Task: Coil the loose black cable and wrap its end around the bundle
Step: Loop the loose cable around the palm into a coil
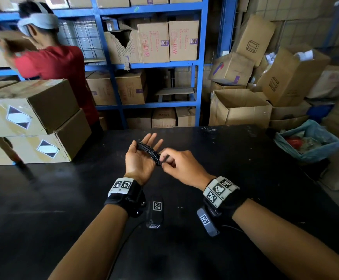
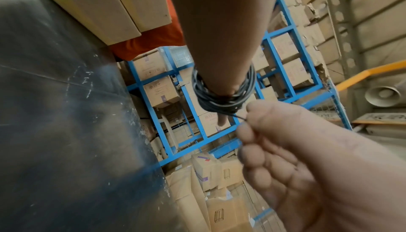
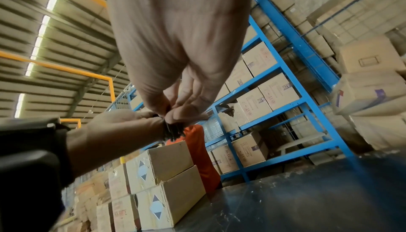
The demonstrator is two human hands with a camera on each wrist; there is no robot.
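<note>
The black cable (image 1: 149, 151) is wound in several loops around the straight fingers of my left hand (image 1: 144, 150), which is held palm up above the black table (image 1: 255, 168). My right hand (image 1: 164, 158) sits just right of the coil and pinches the cable's loose end between thumb and fingertips. In the left wrist view the coil (image 2: 222, 96) rings my left hand (image 2: 219, 62), and a short taut strand runs from it to my right hand (image 2: 245, 120). In the right wrist view my right hand (image 3: 170, 114) pinches at the top of the bundle (image 3: 173, 131), beside my left hand (image 3: 123, 124).
Two stacked cardboard boxes (image 1: 33, 122) stand on the table's left side. A person in a red shirt (image 1: 59, 65) works behind them at blue shelving (image 1: 154, 65) full of cartons. Open boxes (image 1: 239, 106) and a blue-lined bin (image 1: 308, 142) stand at the right. A small tagged black device (image 1: 155, 213) lies between my wrists.
</note>
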